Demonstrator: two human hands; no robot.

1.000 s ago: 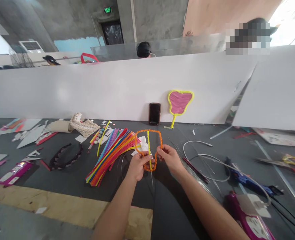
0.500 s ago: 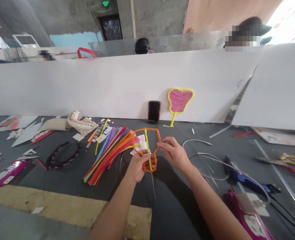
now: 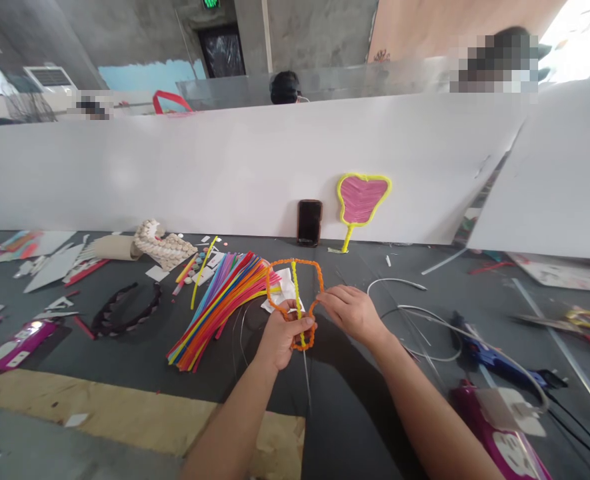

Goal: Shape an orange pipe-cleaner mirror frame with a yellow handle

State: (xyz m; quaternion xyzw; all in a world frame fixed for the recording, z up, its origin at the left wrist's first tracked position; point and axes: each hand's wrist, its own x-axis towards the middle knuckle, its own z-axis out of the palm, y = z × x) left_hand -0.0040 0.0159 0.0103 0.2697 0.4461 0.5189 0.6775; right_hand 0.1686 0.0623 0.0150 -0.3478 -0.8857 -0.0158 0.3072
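Power strips [image 3: 22, 347] [image 3: 517, 450]: two, lower left and lower right. Phone [image 3: 309, 225]: one, centre. Pink-and-yellow paddle shape [image 3: 363, 200]: one, right of centre. Dark headband [image 3: 105, 319]: one, left. Heads [image 3: 285, 88] [image 3: 505, 60] [image 3: 93, 107]: apparently three, upper frame, partly blurred.

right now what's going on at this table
A person is working on an orange outline of twisted strands with a yellow strip down its middle. The left hand grips its lower part; the right hand's fingertips are at its right side. A colourful bundle of strips lies beside it, and a phone leans against the white panel.
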